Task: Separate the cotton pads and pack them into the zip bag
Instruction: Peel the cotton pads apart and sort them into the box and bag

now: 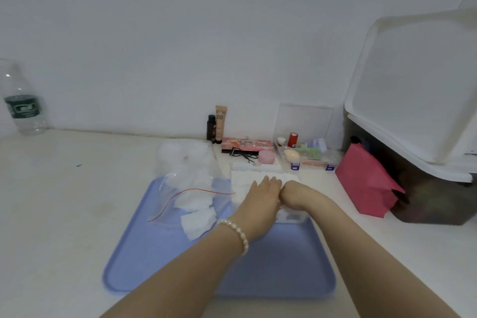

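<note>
A clear zip bag [188,183] with a red zip line lies across the blue tray's [160,261] far left corner, several white cotton pads inside it. Two loose pads [198,222] lie at its mouth. A stack of white cotton pads [241,183] sits in a clear box [296,218] at the tray's far edge. My left hand [262,197], with a pearl bracelet on the wrist, rests on the stack with fingers straight. My right hand [296,193] is beside it, touching it, fingers curled down into the stack with the fingertips hidden.
Behind the tray stand a dark bottle [211,128], a BB tube [220,124], a pink palette [246,146] and a clear organiser [307,155]. A red pouch [366,183] and a lidded bin [423,162] stand to the right. A water bottle [23,106] stands far left.
</note>
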`<state>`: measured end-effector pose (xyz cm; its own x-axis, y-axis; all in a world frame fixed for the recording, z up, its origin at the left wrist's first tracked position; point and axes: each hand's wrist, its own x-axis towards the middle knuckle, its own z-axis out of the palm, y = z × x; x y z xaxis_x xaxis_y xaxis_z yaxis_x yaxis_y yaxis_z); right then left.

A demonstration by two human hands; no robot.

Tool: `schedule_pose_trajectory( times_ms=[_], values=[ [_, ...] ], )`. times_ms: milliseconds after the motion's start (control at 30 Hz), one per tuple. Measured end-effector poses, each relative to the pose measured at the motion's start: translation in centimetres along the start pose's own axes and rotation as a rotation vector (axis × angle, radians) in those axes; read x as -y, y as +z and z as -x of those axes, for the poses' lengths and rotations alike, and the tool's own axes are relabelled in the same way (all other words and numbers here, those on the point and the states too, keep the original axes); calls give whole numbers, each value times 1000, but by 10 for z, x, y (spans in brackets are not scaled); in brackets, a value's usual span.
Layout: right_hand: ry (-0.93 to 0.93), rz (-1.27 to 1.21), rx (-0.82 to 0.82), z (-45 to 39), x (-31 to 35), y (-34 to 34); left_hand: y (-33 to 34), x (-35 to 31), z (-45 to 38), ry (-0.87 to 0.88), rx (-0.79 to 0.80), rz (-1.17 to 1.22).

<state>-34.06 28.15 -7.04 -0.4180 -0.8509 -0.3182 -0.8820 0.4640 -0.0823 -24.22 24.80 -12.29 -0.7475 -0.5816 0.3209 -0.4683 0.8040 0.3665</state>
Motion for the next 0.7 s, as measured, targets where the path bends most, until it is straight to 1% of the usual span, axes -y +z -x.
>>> schedule_pose_trajectory(
  times_ms=[67,100,133,200,233,267,300,367,433,467,567,633,700],
  values=[
    [104,43,-127,4,-1,1,-8,2,10,72,-66,9],
    [144,31,-248,9,-1,0,-14,4,17,130,-138,5],
    [145,52,-373,18,1,0,-17,9,27,172,-223,-1],
    [41,76,-599,37,13,2,-25,26,52,190,-343,-15],
    [-57,30,-680,46,20,7,-26,36,65,159,-369,-48],
    [-151,-33,-705,53,28,12,-27,46,75,119,-382,-71],
    [-245,-99,-700,58,39,21,-32,55,88,51,-354,-101],
    [-412,-201,-640,59,62,43,-38,69,102,-103,-258,-123],
    [-559,-233,-568,50,81,63,-39,85,112,-186,-194,-152],
    [-598,-229,-525,45,90,71,-39,92,116,-201,-162,-151],
    [-624,-273,-394,29,107,86,-41,101,123,-215,-47,-122],
    [-608,-305,-391,19,114,89,-41,102,124,-234,8,-152],
    [-591,-294,-418,8,120,90,-43,101,127,-213,23,-235]
  ],
)
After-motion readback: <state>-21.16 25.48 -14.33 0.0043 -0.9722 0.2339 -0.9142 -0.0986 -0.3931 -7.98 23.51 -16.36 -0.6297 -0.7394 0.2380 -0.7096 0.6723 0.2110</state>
